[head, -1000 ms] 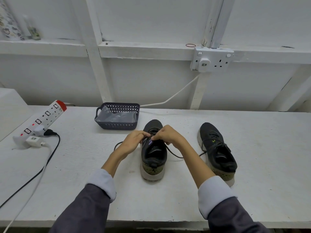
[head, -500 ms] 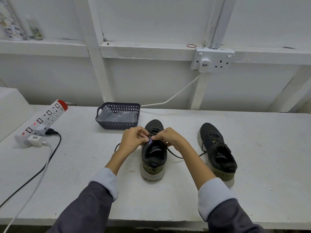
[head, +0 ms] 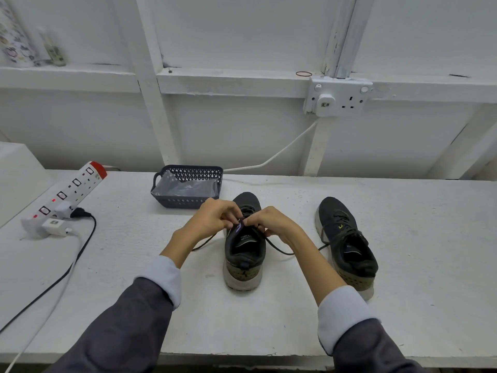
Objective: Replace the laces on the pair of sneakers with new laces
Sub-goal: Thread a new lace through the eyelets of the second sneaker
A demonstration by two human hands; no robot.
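while sneaker (head: 245, 254) sits just beneath, left hand (head: 215, 219) and right hand (head: 271, 223) pinch its lace (head: 277, 249) — fingers curled.

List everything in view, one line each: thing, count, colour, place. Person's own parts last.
table: 1, white, foreground
sneakers: 2, black with pale soles; centre sneaker under the hands, right sneaker beside it
lace: 1, dark, on the centre sneaker, ends on the table
basket: 1, dark blue, behind the centre sneaker
plastic bag: 1, clear, inside the basket
power strip: 1, white with red end, far left
wall socket: 1, white, upper right
cables: 3, one black and one white at left, one white from the wall socket
left hand: 1, pinches the lace over the centre sneaker
right hand: 1, pinches the lace beside it
sleeves: 2, dark grey with pale cuffs, bottom
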